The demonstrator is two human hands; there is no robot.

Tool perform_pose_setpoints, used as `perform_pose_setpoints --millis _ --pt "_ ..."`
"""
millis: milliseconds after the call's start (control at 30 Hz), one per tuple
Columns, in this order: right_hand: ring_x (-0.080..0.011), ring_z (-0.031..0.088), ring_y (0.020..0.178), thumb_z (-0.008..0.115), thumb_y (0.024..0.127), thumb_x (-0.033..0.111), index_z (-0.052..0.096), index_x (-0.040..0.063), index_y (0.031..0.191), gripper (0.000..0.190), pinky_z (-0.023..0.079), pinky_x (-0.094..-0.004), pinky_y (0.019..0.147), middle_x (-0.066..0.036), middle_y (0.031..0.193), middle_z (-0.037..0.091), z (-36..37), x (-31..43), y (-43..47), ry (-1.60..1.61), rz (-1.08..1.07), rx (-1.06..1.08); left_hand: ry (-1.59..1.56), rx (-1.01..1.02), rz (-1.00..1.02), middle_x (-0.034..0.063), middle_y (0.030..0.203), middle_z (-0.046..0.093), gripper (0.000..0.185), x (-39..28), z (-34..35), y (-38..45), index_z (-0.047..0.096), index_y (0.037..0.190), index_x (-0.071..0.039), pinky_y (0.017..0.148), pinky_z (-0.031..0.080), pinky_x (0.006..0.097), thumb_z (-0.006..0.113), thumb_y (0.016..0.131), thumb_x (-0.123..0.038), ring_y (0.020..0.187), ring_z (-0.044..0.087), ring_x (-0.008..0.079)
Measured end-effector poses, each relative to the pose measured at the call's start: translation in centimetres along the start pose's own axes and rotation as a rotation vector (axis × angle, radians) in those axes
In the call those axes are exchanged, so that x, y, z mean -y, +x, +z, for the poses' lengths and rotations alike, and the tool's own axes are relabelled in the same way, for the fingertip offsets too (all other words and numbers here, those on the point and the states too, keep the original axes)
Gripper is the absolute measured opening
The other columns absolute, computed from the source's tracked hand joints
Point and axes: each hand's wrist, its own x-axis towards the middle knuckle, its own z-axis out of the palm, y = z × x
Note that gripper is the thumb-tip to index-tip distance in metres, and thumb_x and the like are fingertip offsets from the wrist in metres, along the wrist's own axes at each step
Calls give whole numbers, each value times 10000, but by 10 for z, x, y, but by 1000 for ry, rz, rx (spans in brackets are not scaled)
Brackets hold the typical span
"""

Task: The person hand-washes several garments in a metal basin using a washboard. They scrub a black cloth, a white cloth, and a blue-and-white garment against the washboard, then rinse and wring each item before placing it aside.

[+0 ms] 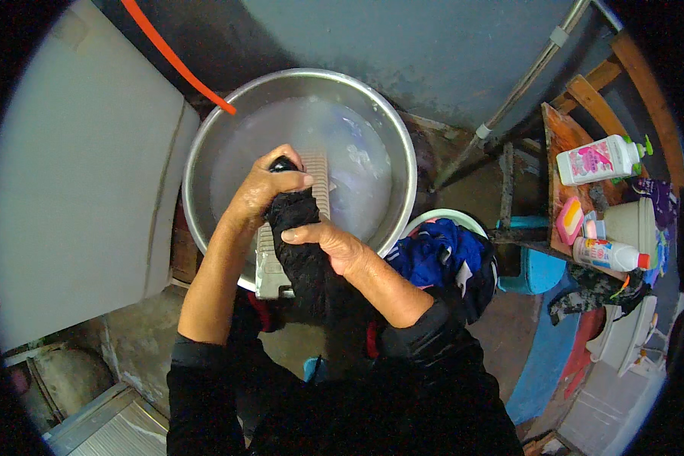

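Note:
A black wet cloth [299, 228] is bunched between my hands over a ridged washboard [321, 182]. My left hand [273, 179] grips its upper end, with a dark shiny bulge of it showing between thumb and fingers. Lower down, my right hand [325, 242] is closed round the cloth from the right side. The washboard leans in a large metal basin [402, 137], its lower end at the near rim. Cloudy water [262, 131] fills part of the basin, and something pale lies in it, too blurred to name.
An orange hose [171, 57] ends over the basin's upper left rim. Right of the basin, a pale tub [450, 215] holds blue and dark clothes [439, 245]. A wooden stand [558, 205] bears a pump bottle [595, 161], soap [571, 219] and a white bottle [607, 253]. A pale panel [85, 171] stands left.

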Motion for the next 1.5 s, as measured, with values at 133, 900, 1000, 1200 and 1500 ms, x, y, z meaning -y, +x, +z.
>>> perform_pose_setpoints --millis 133,900,1000,1200,1500 --pt "-164 630 752 790 709 116 626 76 1038 370 529 -314 689 -27 891 636 -19 -3 6 -40 0 -145 202 -30 17 15 710 544 208 32 8 29 586 816 -72 599 463 314 740 680 -107 659 552 137" --pt "-296 649 781 720 757 356 555 12 1147 546 544 -426 680 -134 952 631 -29 8 -10 173 52 81 -204 320 258 178 1417 449 861 18 -13 16 321 1457 -167 1003 448 452 745 782 -493 1271 479 298" --pt "-306 659 770 693 777 406 520 -4 1195 611 553 -425 676 -141 938 628 -22 0 -10 304 64 355 -367 265 200 216 1391 465 984 18 -20 8 275 1491 -172 1027 433 520 627 752 -718 1239 504 359" --pt "-282 657 700 636 787 449 512 -24 1182 629 538 -377 570 -150 898 621 14 -16 -24 190 69 541 -600 672 83 306 1303 515 1056 23 -6 -9 344 1471 -128 975 440 600 488 713 -850 1162 540 501" --pt "-258 649 707 565 770 463 563 -27 1103 592 529 -343 632 -144 865 622 35 -8 -46 191 137 466 -535 780 340 241 1055 601 512 -9 -16 -35 591 962 -65 913 470 491 891 606 -279 1035 574 356"
